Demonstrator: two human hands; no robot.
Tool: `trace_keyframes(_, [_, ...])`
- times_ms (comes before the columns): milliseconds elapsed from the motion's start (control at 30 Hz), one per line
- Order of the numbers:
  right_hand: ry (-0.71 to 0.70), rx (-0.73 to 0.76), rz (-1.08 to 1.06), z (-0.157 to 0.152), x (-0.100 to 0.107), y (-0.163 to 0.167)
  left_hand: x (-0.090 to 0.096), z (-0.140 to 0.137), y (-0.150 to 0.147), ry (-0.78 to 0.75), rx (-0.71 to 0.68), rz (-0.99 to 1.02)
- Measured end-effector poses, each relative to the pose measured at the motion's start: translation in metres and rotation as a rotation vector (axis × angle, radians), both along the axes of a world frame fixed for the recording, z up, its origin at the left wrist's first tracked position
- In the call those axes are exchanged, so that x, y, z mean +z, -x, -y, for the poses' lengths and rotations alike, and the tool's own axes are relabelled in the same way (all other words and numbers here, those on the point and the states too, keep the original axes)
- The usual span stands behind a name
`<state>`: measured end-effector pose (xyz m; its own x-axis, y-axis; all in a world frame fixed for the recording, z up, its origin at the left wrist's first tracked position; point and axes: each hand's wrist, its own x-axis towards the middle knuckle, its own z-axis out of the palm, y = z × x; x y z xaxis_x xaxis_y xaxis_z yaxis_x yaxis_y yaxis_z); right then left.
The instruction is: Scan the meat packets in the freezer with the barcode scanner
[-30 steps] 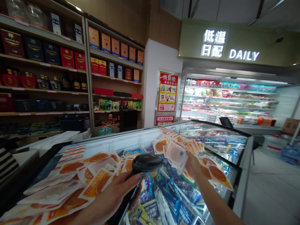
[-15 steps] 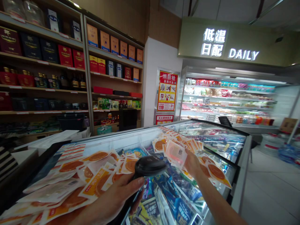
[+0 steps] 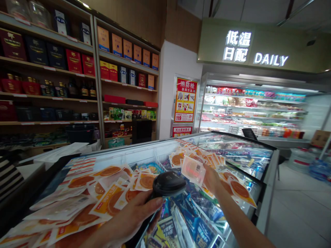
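My left hand [image 3: 137, 213] is wrapped round the handle of a black barcode scanner [image 3: 169, 182], its head pointing toward the right. In my right hand [image 3: 210, 177] is a clear and white food packet [image 3: 193, 168], pinched at its right edge, with a reddish glow on its face beside a printed code. The scanner head and the packet are apart. Many similar packets with round, orange-brown contents [image 3: 111, 201] lie overlapping on the freezer's glass at the left. More such packets [image 3: 238, 189] lie beyond and beside my right hand.
Below my hands the chest freezer [image 3: 269, 175] holds blue and yellow frozen packs [image 3: 191, 220] in wire baskets. Shelves of boxed bottles [image 3: 74, 62] stand at the left. A lit refrigerated display [image 3: 250, 110] is at the back right, with large water bottles [image 3: 297, 160] on the floor.
The scanner has shifted slightly right and down, closer to the packet. The packet has tilted a little and the view has moved slightly; both hands keep their hold.
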<state>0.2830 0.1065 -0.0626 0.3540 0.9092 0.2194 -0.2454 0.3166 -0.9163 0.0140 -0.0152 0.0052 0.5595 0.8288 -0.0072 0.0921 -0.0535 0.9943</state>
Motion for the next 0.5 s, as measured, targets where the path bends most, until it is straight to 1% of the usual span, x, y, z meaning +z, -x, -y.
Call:
trace_keyframes(100, [0.110,0.091,-0.088,0.001,0.003,0.003,0.002,-0.001,0.002,0.000,0.001,-0.008])
trace_keyframes(233, [0.225,0.112,-0.224,0.002,0.007,0.005,0.008,-0.003,0.007,0.010,0.029,-0.026])
trace_keyframes(300, [0.252,0.111,-0.242,0.003,0.009,0.007,0.009,-0.005,0.009,-0.012,0.038,-0.029])
trace_keyframes(367, [0.272,0.118,-0.243,0.004,0.011,0.009,0.009,-0.007,0.010,-0.042,0.019,-0.017])
trace_keyframes(500, [0.296,0.145,-0.244,0.009,0.016,0.015,0.002,-0.012,0.011,-0.088,-0.033,-0.002])
